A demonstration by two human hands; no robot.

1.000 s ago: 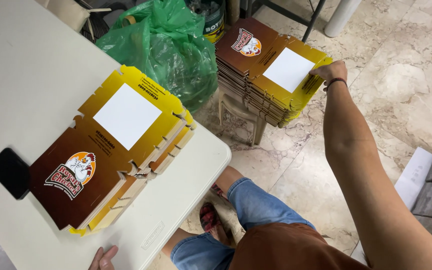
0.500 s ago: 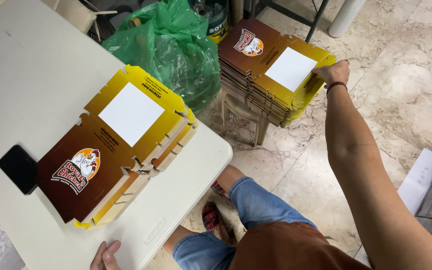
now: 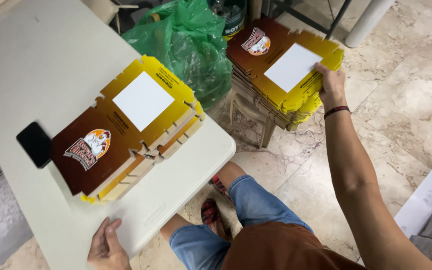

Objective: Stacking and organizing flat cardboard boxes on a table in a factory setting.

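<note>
We sit at a white table [image 3: 36,65], and we place everything by it. Our right hand [image 3: 332,85] reaches out past the table's far corner to a stack [image 3: 276,70] of flat brown-and-yellow box blanks that rests on a small stool [image 3: 256,117] on the marble floor [image 3: 416,100]; its fingers lie curled over the top blank's edge by the white label patch, thumb on top, though we cannot tell whether they pinch that one sheet or only rest on it. A dark band [image 3: 337,111] circles that wrist. Our left hand [image 3: 107,247] lies at the table's near edge, fingers loosely together and flat against the rim, holding nothing. On the table, just beyond that hand, lies a second pile [image 3: 126,130] of the same blanks, fanned a little at its near side. A black phone [image 3: 35,144] lies on the table touching the pile's left edge. A green bag [image 3: 188,47] sits on the floor between the table and the stack.
</note>
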